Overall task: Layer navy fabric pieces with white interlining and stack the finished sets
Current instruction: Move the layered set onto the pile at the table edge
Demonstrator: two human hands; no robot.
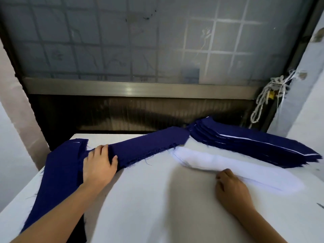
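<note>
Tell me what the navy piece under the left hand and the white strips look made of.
The navy piece: woven cloth, matte, likely cotton blend; loose threads fray along its cut edge. The white strips: thin, soft, matte interlining, probably nonwoven; no weave visible.

Only two hands and forearms of the person show, both over the table (149,199). The left hand (99,166), at the table's left side, is bare, and its forearm is bare all the way to the picture's edge. The right hand (231,186), toward the table's right side, is bare too, with a bare wrist and forearm behind it. Both have slim fingers; the nails are too small to make out.
</note>
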